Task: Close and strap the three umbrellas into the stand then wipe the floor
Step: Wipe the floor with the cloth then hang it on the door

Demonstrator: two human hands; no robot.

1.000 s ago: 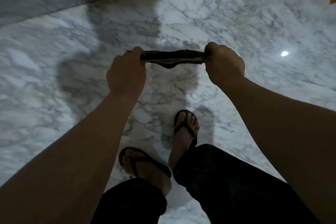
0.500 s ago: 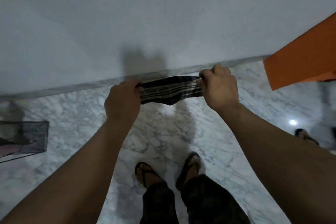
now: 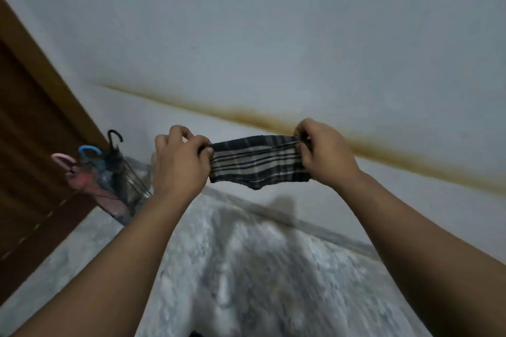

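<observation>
A: What is closest to us?

B: Two bare arms reaching out. The left hand [image 3: 179, 163] pinches one end of a striped cloth [image 3: 257, 165]. The right hand [image 3: 324, 154] pinches the other end. Fingers and thumbs are curled tight on it.

A: Which way does the cloth go?

B: It is stretched long from side to side, between the hands. It is up in the air, above the marble floor [image 3: 246, 268], and it sags a little at the bottom.

A: What job is this?

B: I think the wiping part. Three umbrellas [image 3: 104, 169] are already closed and standing in the wire stand [image 3: 134, 183], far off to the left by the brown door [image 3: 32, 150]. Their hook handles point up.

A: What comes next?

B: Probably bring the cloth down flat on the floor and rub. I cannot tell where the wet spots are; the floor looks blurry.

A: And behind it all?

B: A pale wall [image 3: 273, 35] with a long brown stain [image 3: 273, 117].
</observation>
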